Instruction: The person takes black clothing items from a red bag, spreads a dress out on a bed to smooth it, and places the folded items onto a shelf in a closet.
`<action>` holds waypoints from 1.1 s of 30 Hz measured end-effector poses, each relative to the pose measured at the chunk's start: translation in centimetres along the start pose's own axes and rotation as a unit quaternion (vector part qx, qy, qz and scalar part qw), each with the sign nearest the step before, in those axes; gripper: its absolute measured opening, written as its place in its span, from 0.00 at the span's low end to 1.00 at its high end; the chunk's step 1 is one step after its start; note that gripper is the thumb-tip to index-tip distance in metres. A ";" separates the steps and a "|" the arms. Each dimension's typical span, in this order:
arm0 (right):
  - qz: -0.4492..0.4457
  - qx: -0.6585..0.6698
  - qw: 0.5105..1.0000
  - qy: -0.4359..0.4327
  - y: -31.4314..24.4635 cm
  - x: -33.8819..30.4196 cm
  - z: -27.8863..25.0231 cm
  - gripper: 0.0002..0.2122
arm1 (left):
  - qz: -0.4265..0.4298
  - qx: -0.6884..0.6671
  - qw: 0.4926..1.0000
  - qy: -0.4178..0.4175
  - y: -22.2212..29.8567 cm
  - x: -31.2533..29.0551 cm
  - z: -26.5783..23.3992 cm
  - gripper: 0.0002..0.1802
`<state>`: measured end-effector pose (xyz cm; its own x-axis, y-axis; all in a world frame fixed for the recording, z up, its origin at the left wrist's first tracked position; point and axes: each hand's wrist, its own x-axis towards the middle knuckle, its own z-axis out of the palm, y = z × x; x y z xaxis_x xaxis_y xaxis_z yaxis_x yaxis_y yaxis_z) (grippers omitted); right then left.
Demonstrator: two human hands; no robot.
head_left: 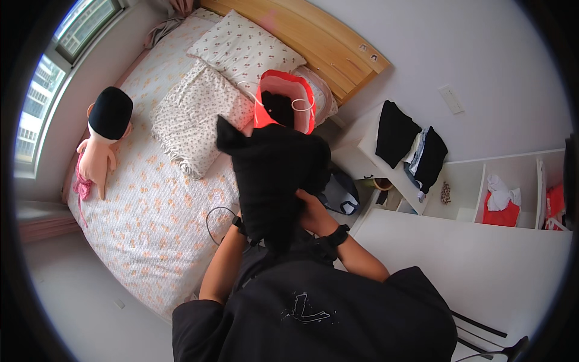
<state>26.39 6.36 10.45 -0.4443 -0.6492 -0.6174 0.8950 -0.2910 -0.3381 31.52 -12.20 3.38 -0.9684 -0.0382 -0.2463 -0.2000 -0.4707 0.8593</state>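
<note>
A bunched black garment (268,181) is held up in front of my body, its kind not clear. My right hand (315,212) grips its right side, the fingers partly tucked behind the cloth. On the left, the forearm rises to the garment's lower edge, and the cloth hides my left hand. Just beyond, on the bed, stands an open red bag (259,111) with white cord handles. Something black (278,108) lies inside it. The garment's upper part overlaps the bag's front, and I cannot tell whether they touch.
Two patterned pillows (247,48) (199,111) and a doll with a black cap (110,114) lie on the bed (151,229). To the right, folded clothes (398,134) rest on a white cabinet, beside open compartments holding a red and white bundle (502,208). A dark backpack (342,193) sits between bed and cabinet.
</note>
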 end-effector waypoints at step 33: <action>-0.357 -0.228 0.904 0.064 -31.4 31.3 -6.3 0.18 | 0.100 0.002 0.991 0.087 -8.3 37.9 1.9 0.24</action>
<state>-15.87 -0.38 -2.75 -0.9291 -0.3149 -0.1940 0.2822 -0.2645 -0.9222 -3.85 -8.06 -12.26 -0.9485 -0.2817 -0.1449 -0.0081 -0.4357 0.9000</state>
